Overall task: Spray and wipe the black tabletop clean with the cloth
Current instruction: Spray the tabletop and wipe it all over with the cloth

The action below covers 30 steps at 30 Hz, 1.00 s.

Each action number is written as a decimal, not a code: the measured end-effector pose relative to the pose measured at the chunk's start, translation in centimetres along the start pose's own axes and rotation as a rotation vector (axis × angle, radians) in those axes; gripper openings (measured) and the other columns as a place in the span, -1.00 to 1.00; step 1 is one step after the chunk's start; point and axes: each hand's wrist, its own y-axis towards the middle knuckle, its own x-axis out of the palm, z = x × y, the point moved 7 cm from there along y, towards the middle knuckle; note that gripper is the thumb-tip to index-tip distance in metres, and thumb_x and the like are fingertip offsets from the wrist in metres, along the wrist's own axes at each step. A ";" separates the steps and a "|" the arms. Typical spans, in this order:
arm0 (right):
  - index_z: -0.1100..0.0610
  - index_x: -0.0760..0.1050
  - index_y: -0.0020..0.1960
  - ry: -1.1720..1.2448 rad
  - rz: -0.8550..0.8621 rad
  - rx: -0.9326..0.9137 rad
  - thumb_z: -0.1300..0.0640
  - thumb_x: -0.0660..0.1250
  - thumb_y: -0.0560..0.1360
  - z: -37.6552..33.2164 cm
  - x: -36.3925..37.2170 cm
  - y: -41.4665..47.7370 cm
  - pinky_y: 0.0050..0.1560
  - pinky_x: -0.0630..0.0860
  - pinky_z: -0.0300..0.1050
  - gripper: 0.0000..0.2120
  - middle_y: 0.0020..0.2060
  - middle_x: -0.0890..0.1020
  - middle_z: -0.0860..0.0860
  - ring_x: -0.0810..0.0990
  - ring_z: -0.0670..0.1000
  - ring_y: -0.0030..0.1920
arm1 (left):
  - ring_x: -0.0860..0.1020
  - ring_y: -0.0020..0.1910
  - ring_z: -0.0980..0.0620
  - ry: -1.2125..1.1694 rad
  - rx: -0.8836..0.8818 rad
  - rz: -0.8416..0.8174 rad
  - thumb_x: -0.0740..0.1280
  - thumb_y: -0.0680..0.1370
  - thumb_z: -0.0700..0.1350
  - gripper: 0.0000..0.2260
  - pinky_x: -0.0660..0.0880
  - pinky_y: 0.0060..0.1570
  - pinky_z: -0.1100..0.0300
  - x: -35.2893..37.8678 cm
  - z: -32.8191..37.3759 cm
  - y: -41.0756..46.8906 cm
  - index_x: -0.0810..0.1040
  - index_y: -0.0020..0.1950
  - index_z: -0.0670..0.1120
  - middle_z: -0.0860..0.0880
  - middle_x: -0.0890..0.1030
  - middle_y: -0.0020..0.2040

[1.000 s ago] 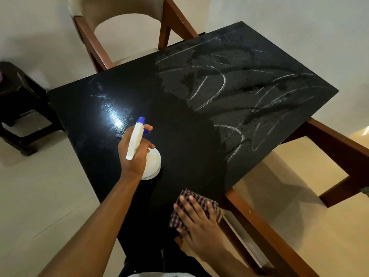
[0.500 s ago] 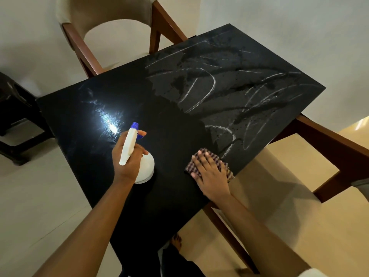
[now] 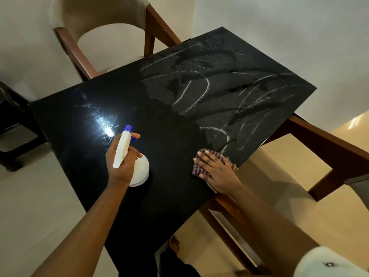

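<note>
The black tabletop (image 3: pixel 163 120) fills the middle of the view. Its far right half carries white streaks and wet blotches, while the near left half is dark and glossy. My left hand (image 3: pixel 119 162) grips a white spray bottle (image 3: pixel 139 168) with a blue nozzle, standing on the table. My right hand (image 3: pixel 217 172) presses flat with straight fingers on a checked cloth (image 3: pixel 197 168) at the table's right edge, just below the nearest white streak.
A beige chair with a brown wooden frame (image 3: pixel 99 27) stands at the far side. Another brown wooden chair frame (image 3: pixel 329 144) sits off the right edge. A dark stool (image 3: pixel 14 124) is at the left. My bare foot (image 3: pixel 173 244) shows below the table.
My right hand has slid the cloth from the near corner forward along the right edge up to the streaked area. The left hand with the bottle has stayed in place.
</note>
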 end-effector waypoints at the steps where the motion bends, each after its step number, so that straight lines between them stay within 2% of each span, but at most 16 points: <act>1: -0.21 -0.06 0.54 -0.003 -0.007 -0.012 -0.17 -0.02 0.63 0.2 -0.2 0.4 0.45 -0.16 0.19 -0.49 0.53 -0.11 -0.21 -0.28 -0.17 0.48 | 0.61 -0.28 0.17 -0.001 -0.002 0.003 0.24 0.53 -0.34 -0.75 0.60 -0.16 0.33 -0.1 -0.1 0.0 0.44 0.20 -0.22 0.06 0.60 -0.03; 4: -0.20 -0.08 0.54 -0.009 -0.007 -0.002 -0.17 -0.04 0.63 -0.2 -0.5 0.2 0.46 -0.20 0.19 -0.49 0.54 -0.11 -0.19 -0.29 -0.17 0.47 | 0.61 -0.28 0.16 -0.017 -0.005 0.007 0.25 0.53 -0.27 -0.72 0.59 -0.17 0.36 0.0 -0.3 -0.1 0.44 0.23 -0.23 0.18 0.60 -0.01; 8: -0.23 -0.11 0.53 -0.013 -0.033 -0.100 -0.17 -0.03 0.63 -3.1 1.6 -3.9 0.38 -0.40 0.07 -0.49 0.50 -0.16 -0.25 -0.32 -0.18 0.48 | 0.60 -0.30 0.18 -0.004 -0.009 0.001 0.24 0.53 -0.38 -0.74 0.58 -0.19 0.38 -0.1 0.1 0.0 0.45 0.19 -0.19 0.01 0.59 0.00; 10: -0.26 -0.09 0.51 0.019 -0.033 -0.125 -0.19 -0.03 0.61 -3.5 2.7 -5.2 0.35 -0.43 0.04 -0.50 0.49 -0.14 -0.27 -0.30 -0.19 0.49 | 0.61 -0.29 0.20 0.001 -0.022 -0.011 0.25 0.53 -0.38 -0.72 0.58 -0.17 0.39 0.1 0.2 0.1 0.44 0.19 -0.13 0.01 0.58 0.00; 12: -0.26 -0.05 0.52 0.046 -0.026 -0.094 -0.18 -0.02 0.61 -2.6 2.4 -4.5 0.37 -0.39 0.03 -0.50 0.48 -0.12 -0.28 -0.28 -0.21 0.48 | 0.61 -0.26 0.22 0.004 -0.033 -0.019 0.27 0.53 -0.37 -0.71 0.57 -0.16 0.41 0.2 0.2 0.2 0.43 0.19 -0.11 0.07 0.57 -0.01; 14: -0.23 -0.02 0.52 0.047 0.020 -0.027 -0.17 -0.03 0.61 -1.1 1.3 -3.1 0.45 -0.27 0.09 -0.50 0.48 -0.11 -0.29 -0.26 -0.22 0.47 | 0.62 -0.22 0.21 0.006 -0.036 -0.045 0.30 0.52 -0.36 -0.70 0.57 -0.16 0.41 0.4 0.4 0.4 0.44 0.21 -0.13 0.06 0.58 0.03; 16: -0.21 -0.01 0.53 0.061 0.044 0.051 -0.17 -0.04 0.61 0.6 0.5 -1.9 0.48 -0.15 0.18 -0.50 0.51 -0.07 -0.26 -0.24 -0.22 0.47 | 0.64 -0.15 0.17 0.017 -0.046 -0.079 0.33 0.51 -0.33 -0.68 0.58 -0.12 0.35 0.6 0.3 0.6 0.44 0.22 -0.10 0.01 0.58 0.08; 19: -0.21 0.04 0.53 0.117 0.035 0.083 -0.12 0.04 0.63 1.8 0.0 -1.5 0.48 -0.12 0.24 -0.52 0.53 0.02 -0.22 -0.22 -0.22 0.46 | 0.64 -0.10 0.18 0.035 -0.044 -0.121 0.35 0.50 -0.32 -0.66 0.56 -0.06 0.23 0.8 0.4 0.9 0.44 0.20 0.00 0.10 0.58 0.06; 21: -0.19 0.10 0.52 0.168 0.041 0.100 -0.07 0.08 0.64 1.6 -0.6 -1.6 0.48 -0.16 0.18 -0.53 0.53 0.07 -0.19 -0.18 -0.23 0.47 | 0.63 -0.10 0.23 0.046 -0.044 -0.139 0.34 0.50 -0.32 -0.65 0.54 -0.06 0.23 0.7 0.3 0.9 0.44 0.17 0.04 0.14 0.58 0.05; 26: -0.08 0.24 0.48 0.420 0.185 0.311 0.03 0.16 0.63 0.0 -1.3 -3.5 0.46 -0.13 -0.08 -0.57 0.50 0.22 -0.10 0.09 -0.09 0.51 | 0.61 -0.16 0.25 0.081 -0.038 -0.142 0.33 0.49 -0.35 -0.63 0.51 -0.06 0.26 0.1 0.7 0.1 0.41 0.20 -0.01 0.05 0.57 0.06; 28: -0.11 0.27 0.47 0.483 0.164 0.288 0.03 0.17 0.62 -2.5 -0.8 -5.2 0.43 -0.08 -0.14 -0.59 0.46 0.27 -0.16 0.15 -0.10 0.48 | 0.61 -0.20 0.26 0.087 -0.040 -0.148 0.32 0.46 -0.29 -0.65 0.47 -0.09 0.28 0.0 1.1 -0.1 0.41 0.18 -0.01 0.01 0.57 0.06; 30: -0.11 0.30 0.44 0.562 0.126 0.303 0.02 0.16 0.63 -4.4 -0.5 -7.5 0.36 0.07 -0.21 -0.62 0.38 0.34 -0.20 0.26 -0.15 0.37 | 0.61 -0.23 0.24 0.061 -0.048 -0.154 0.27 0.40 -0.20 -0.67 0.44 -0.13 0.34 0.0 1.4 -0.2 0.42 0.15 0.00 0.02 0.58 0.02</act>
